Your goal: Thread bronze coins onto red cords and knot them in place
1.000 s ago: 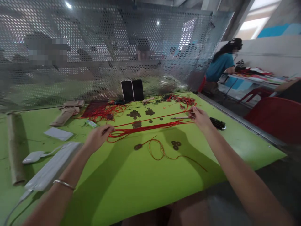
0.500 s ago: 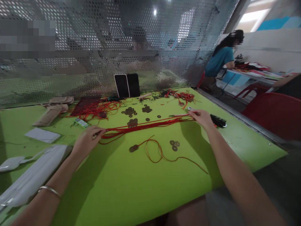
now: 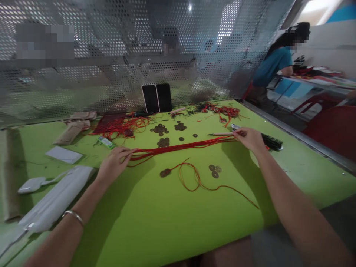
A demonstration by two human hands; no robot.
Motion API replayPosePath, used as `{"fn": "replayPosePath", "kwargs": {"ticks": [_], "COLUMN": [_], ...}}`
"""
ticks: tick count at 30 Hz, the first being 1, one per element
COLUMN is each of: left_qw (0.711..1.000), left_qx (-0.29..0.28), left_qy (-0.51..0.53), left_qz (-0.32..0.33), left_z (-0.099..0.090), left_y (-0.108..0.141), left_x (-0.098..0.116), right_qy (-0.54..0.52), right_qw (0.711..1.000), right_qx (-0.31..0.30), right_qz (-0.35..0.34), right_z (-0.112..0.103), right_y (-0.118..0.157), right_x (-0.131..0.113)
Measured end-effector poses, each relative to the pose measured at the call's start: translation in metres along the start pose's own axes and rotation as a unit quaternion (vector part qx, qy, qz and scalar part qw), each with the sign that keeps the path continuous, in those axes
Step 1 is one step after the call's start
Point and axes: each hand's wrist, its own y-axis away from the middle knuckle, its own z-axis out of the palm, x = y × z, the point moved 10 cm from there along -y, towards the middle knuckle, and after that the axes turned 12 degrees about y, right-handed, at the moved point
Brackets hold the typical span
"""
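Observation:
A bundle of red cords (image 3: 178, 148) stretches across the green table between my two hands. My left hand (image 3: 116, 163), with a silver bangle on its wrist, pinches the bundle's left end. At the other end my right hand (image 3: 249, 138) is closed on the cords, its fingertips beside a thin pointed stick (image 3: 221, 134). Below the bundle, a looped orange-red cord (image 3: 191, 174) lies joined to a couple of round holed coins (image 3: 165, 172). Three loose coins (image 3: 215, 171) rest to its right. Several more coins (image 3: 163, 142) are piled just behind the bundle.
Two phones (image 3: 157, 98) lean against the perforated metal screen (image 3: 111, 81). Tangled red cords (image 3: 122, 126) lie back left, knotted ones (image 3: 222, 111) back right. A black brush (image 3: 272, 142) is beyond my right hand. A white pouch (image 3: 59, 200) lies at left. A person (image 3: 275, 70) works behind, at right.
The whole view has shifted, so the table's things appear farther right. The cords between my hands look gathered closer together. Both hands keep their hold.

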Motion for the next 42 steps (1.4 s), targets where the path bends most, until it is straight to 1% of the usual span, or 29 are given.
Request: {"fn": "replayPosePath", "kwargs": {"ticks": [5, 7, 11, 16, 20, 23, 26, 28, 30, 32, 34, 36, 37, 39, 42], "left_qw": [0.996, 0.994, 0.994, 0.998, 0.999, 0.999, 0.998, 0.999, 1.0, 0.999, 0.995, 0.992, 0.992, 0.994, 0.997], "left_qx": [0.039, 0.047, 0.036, 0.004, 0.015, 0.016, 0.037, 0.046, 0.019, -0.036, -0.091, -0.12, -0.122, -0.105, -0.071], "left_qy": [0.014, 0.0, -0.039, -0.043, -0.038, -0.041, -0.033, -0.014, 0.0, 0.0, 0.003, 0.022, 0.03, 0.036, 0.038], "left_qz": [-0.081, -0.095, -0.09, -0.04, -0.013, -0.022, -0.038, -0.021, 0.016, 0.04, 0.039, 0.025, 0.016, -0.003, -0.018], "left_z": [-0.011, -0.013, -0.012, -0.005, -0.007, -0.007, -0.009, -0.007, 0.003, 0.018, 0.033, 0.04, 0.04, 0.036, 0.027], "left_y": [0.004, 0.006, 0.005, 0.002, 0.002, 0.002, 0.003, 0.002, 0.001, 0.0, 0.0, 0.001, 0.001, 0.0, -0.001], "left_x": [-0.007, -0.009, -0.011, -0.008, -0.004, -0.005, -0.004, 0.003, 0.015, 0.023, 0.025, 0.022, 0.019, 0.014, 0.01], "right_qy": [0.019, 0.028, 0.047, 0.077, 0.093, 0.103, 0.107, 0.108, 0.106, 0.104, 0.098, 0.093, 0.092, 0.094, 0.105], "right_qw": [0.999, 0.999, 0.998, 0.995, 0.993, 0.99, 0.989, 0.988, 0.986, 0.985, 0.981, 0.977, 0.975, 0.975, 0.978], "right_qx": [0.021, 0.027, 0.033, 0.03, 0.02, 0.02, 0.028, 0.028, 0.019, 0.005, -0.01, -0.022, -0.027, -0.026, -0.005], "right_qz": [-0.024, -0.03, -0.038, -0.057, -0.075, -0.09, -0.102, -0.111, -0.124, -0.141, -0.166, -0.192, -0.2, -0.201, -0.178], "right_z": [0.001, 0.001, 0.002, 0.002, 0.004, 0.002, -0.003, -0.005, -0.004, -0.001, 0.003, 0.006, 0.007, 0.003, -0.01], "right_y": [0.001, 0.001, 0.002, 0.003, 0.003, 0.004, 0.005, 0.006, 0.007, 0.008, 0.009, 0.011, 0.011, 0.011, 0.012], "right_x": [-0.004, -0.004, -0.003, -0.008, -0.012, -0.015, -0.018, -0.02, -0.022, -0.027, -0.033, -0.04, -0.042, -0.042, -0.029]}}
